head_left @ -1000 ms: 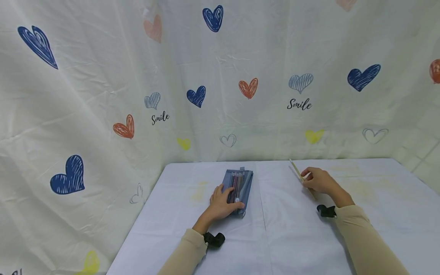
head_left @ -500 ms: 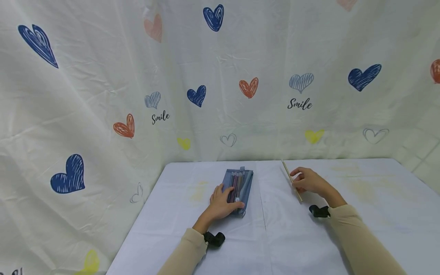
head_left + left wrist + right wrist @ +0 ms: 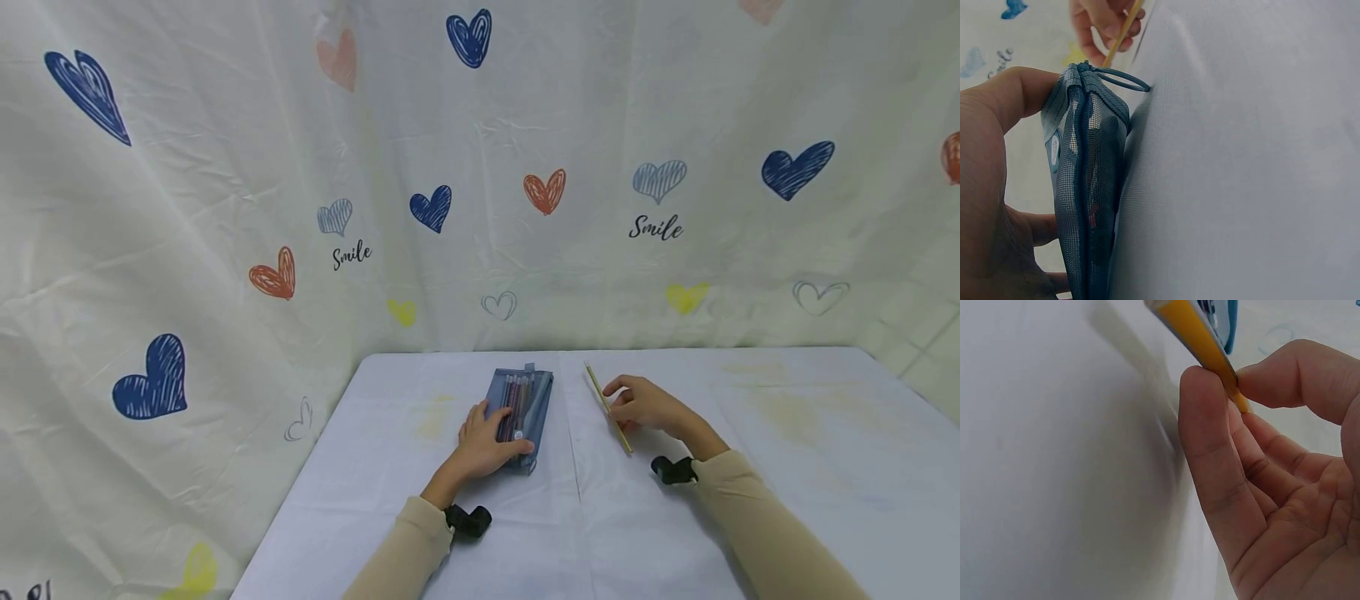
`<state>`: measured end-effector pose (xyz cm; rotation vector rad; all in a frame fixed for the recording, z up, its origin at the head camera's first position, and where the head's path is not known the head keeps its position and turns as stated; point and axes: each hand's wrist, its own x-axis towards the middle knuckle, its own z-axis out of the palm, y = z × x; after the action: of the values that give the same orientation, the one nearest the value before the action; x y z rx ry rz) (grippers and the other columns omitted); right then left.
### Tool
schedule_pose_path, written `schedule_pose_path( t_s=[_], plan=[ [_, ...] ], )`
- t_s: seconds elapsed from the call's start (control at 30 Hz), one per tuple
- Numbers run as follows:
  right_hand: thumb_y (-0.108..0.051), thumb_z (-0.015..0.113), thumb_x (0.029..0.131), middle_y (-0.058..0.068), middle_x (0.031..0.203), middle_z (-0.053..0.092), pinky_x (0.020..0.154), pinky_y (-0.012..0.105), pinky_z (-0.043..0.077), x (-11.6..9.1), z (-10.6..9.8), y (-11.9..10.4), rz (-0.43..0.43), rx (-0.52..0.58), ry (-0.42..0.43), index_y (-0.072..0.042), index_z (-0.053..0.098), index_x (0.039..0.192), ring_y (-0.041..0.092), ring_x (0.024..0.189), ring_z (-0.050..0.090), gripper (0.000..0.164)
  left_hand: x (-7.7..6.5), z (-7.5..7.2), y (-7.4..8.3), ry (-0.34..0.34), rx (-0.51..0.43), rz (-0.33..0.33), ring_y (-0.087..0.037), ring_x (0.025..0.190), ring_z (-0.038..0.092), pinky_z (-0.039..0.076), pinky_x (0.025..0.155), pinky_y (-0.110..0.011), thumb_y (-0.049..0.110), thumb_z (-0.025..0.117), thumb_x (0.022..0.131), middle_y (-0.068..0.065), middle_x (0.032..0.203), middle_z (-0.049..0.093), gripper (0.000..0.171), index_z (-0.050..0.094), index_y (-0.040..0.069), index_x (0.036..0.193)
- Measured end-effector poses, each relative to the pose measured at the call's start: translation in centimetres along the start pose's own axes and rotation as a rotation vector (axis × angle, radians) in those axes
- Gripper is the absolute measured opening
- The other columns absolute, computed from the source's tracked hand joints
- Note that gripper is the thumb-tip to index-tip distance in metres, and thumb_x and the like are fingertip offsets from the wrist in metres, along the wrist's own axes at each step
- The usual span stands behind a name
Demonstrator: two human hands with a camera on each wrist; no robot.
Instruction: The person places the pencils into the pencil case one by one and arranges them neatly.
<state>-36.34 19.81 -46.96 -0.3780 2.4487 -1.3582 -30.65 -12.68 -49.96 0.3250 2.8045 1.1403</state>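
Observation:
A blue mesh pencil case (image 3: 534, 417) with several pens showing inside lies on the white-covered table. My left hand (image 3: 480, 442) rests over its near part, fingers and thumb spread across the upper face. In the left wrist view, the zipper and a cord loop (image 3: 1124, 80) show at the case's near end. To the right, my right hand (image 3: 652, 407) pinches a slim yellow pencil (image 3: 617, 427) between thumb and fingertips. The pencil slants, its far end towards the back left, close over the cloth. A shadow of it falls on the cloth in the right wrist view.
White cloth covers the table (image 3: 390, 533), with a crease running down its middle. Behind and to the left hangs a white curtain (image 3: 585, 100) printed with hearts and "Smile". A black wrist camera (image 3: 468, 522) sits under each sleeve cuff.
My right hand has moved left with the pencil, bringing it nearer the pencil case. My left hand and the case have stayed in place.

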Motion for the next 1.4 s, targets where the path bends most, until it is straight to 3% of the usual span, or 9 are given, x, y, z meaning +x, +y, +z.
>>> schedule_pose_path(
  t_s=[0.8, 1.17, 1.4],
  plan=[
    [-0.004, 0.065, 0.088, 0.008, 0.089, 0.065, 0.065, 0.030, 0.058, 0.4, 6.0, -2.8, 0.045, 0.126, -0.083, 0.007, 0.054, 0.124, 0.016, 0.070, 0.064, 0.039, 0.2, 0.1, 0.0, -0.002, 0.025, -0.017, -0.043, 0.158, 0.009, 0.012, 0.123, -0.067, 0.058, 0.070, 0.087, -0.021, 0.170, 0.013, 0.083, 0.043, 0.018, 0.156],
    [-0.006, 0.067, 0.089, 0.014, 0.095, 0.068, 0.066, 0.030, 0.057, 1.5, 9.2, -4.4, 0.092, 0.166, 0.057, 0.006, 0.053, 0.129, 0.015, 0.065, 0.068, 0.045, 0.5, 0.0, -0.2, -0.007, 0.033, -0.011, -0.044, 0.158, 0.009, 0.013, 0.122, -0.067, 0.059, 0.069, 0.086, -0.021, 0.169, 0.014, 0.085, 0.043, 0.019, 0.156],
    [-0.004, 0.063, 0.091, 0.016, 0.099, 0.070, 0.065, 0.028, 0.057, 2.0, 10.0, -5.4, 0.124, 0.181, 0.082, 0.008, 0.052, 0.132, 0.014, 0.066, 0.067, 0.044, 0.5, 0.1, -0.2, -0.005, 0.038, -0.013, -0.044, 0.157, 0.011, 0.014, 0.122, -0.067, 0.058, 0.070, 0.085, -0.023, 0.169, 0.015, 0.085, 0.044, 0.017, 0.155]
  ],
)
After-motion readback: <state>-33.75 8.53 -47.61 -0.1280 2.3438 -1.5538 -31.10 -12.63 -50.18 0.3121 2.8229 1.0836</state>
